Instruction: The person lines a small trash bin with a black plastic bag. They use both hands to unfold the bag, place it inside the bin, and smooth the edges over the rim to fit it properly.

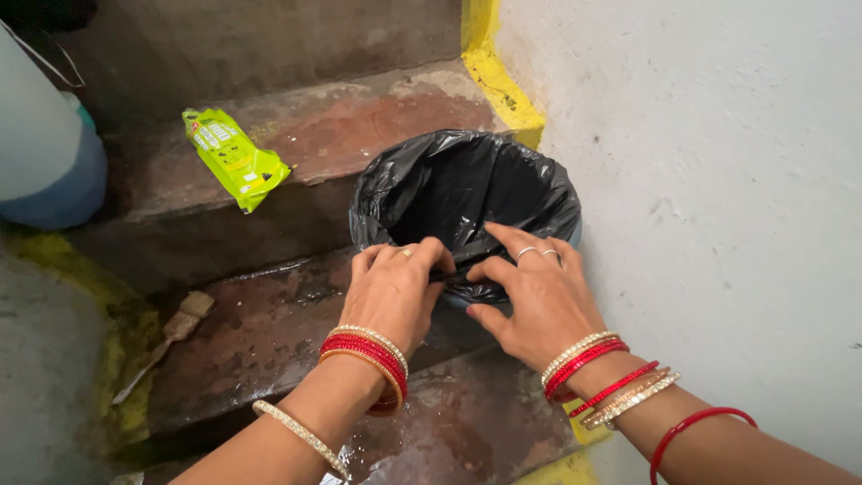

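Observation:
A black plastic bin liner (467, 184) lines a round bin standing on a worn step next to a white wall. My left hand (392, 292) pinches the near edge of the liner at the bin's rim. My right hand (537, 286) grips the same edge just to the right, fingers spread over the folded plastic. Both wrists carry red and gold bangles. The bin under the liner is almost wholly hidden; only a sliver of pale rim (576, 235) shows at the right.
A green plastic packet (235, 158) lies on the upper step. A small brush (166, 341) lies at the left edge of the lower step. A large bluish water jug (40, 148) stands at far left. The white wall (718, 207) closes the right side.

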